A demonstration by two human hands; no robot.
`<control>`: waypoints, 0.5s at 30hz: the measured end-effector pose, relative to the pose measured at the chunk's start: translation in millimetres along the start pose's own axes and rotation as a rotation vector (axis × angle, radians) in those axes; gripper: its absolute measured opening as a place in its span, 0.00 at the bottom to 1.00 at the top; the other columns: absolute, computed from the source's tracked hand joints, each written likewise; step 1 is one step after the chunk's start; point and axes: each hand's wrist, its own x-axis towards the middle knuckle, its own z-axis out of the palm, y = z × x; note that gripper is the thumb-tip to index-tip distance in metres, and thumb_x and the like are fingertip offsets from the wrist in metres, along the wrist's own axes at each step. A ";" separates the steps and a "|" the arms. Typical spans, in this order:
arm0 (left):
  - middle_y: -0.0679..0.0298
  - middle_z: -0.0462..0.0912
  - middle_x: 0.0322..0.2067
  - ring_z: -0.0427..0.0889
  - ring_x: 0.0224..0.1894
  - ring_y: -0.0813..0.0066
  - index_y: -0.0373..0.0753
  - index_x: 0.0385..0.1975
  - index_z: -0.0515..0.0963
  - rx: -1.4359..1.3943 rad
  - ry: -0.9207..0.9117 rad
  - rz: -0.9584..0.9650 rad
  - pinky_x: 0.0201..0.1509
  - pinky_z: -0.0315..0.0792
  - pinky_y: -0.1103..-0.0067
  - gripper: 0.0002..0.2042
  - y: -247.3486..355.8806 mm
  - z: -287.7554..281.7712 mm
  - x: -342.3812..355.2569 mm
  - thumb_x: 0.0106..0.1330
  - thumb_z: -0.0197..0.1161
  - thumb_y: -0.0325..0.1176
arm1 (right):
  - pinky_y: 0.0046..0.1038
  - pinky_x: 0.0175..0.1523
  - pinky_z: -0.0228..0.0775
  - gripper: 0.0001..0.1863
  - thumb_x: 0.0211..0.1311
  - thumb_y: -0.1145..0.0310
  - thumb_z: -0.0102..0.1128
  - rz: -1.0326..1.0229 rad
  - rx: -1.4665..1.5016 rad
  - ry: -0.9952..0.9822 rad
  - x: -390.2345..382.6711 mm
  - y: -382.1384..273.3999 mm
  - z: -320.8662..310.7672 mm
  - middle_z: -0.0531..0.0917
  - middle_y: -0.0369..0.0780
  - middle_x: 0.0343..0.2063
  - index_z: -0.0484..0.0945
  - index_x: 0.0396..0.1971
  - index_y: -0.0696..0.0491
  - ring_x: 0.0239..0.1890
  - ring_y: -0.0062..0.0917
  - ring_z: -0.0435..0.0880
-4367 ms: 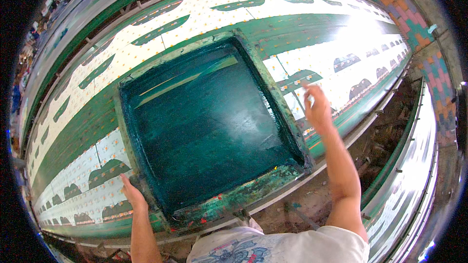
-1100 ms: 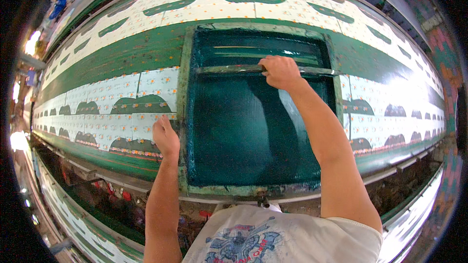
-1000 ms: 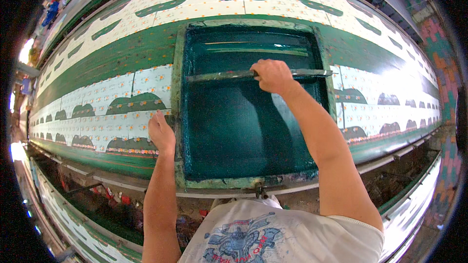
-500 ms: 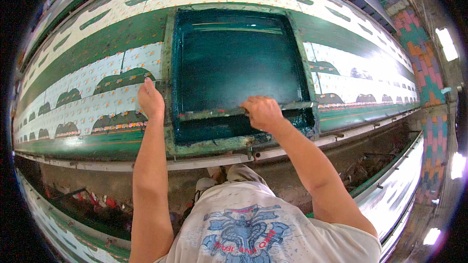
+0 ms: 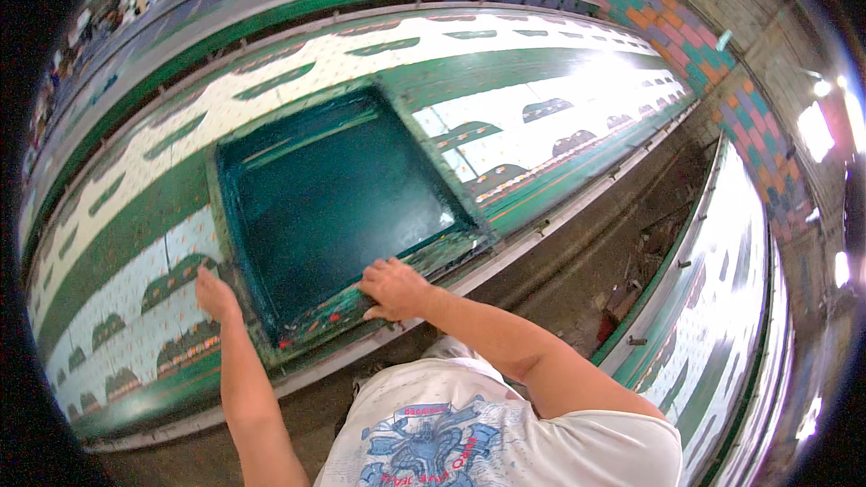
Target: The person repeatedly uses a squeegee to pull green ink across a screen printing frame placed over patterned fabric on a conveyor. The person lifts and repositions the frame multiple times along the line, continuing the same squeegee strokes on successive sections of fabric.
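A wooden-edged printing screen [image 5: 236, 284] with a dark teal mesh lies on patterned fabric [image 5: 185, 239] along a long green table. My right hand [image 5: 395, 289] is closed over a long squeegee [image 5: 338, 311] at the screen's near side. The squeegee lies along the near rim, its bar smeared with paint and flecked with red. My left hand [image 5: 216, 296] is beside the screen's left edge, above the fabric. Its fingers are curled together, and whatever they may hold is hidden.
A pale rail [image 5: 307, 377] runs along the table's near edge, with a narrow aisle [image 5: 577, 280] beyond it. Another fabric-covered table [image 5: 695, 307] stands at the right. Further long tables [image 5: 298, 13] lie at the back, near a wall of coloured bricks [image 5: 654, 13].
The view has turned, so the table now slants up to the right. My right hand has drawn the squeegee closer, to the screen's near rim. My left hand stays by the left edge.
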 end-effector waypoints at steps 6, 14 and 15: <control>0.50 0.90 0.55 0.88 0.56 0.52 0.31 0.60 0.86 -0.289 -0.030 -0.186 0.58 0.80 0.59 0.30 -8.5 19.7 16.6 0.82 0.57 0.57 | 0.44 0.61 0.74 0.19 0.63 0.48 0.76 -0.198 0.216 0.484 -63.0 67.8 -27.6 0.86 0.41 0.41 0.86 0.34 0.50 0.54 0.38 0.84; 0.47 0.84 0.61 0.87 0.60 0.56 0.26 0.66 0.80 -0.479 0.334 -0.208 0.62 0.84 0.62 0.27 10.2 -89.3 -13.2 0.82 0.63 0.46 | 0.47 0.49 0.82 0.13 0.62 0.57 0.78 0.690 0.250 0.578 -209.3 329.9 -80.1 0.89 0.44 0.34 0.86 0.33 0.49 0.41 0.47 0.90; 0.47 0.84 0.62 0.86 0.61 0.56 0.27 0.67 0.79 -0.454 0.338 -0.231 0.64 0.83 0.62 0.27 28.0 -95.9 -28.4 0.82 0.62 0.46 | 0.47 0.49 0.83 0.13 0.62 0.58 0.77 0.838 0.276 0.507 -230.2 361.9 -86.2 0.90 0.45 0.35 0.85 0.35 0.50 0.41 0.48 0.90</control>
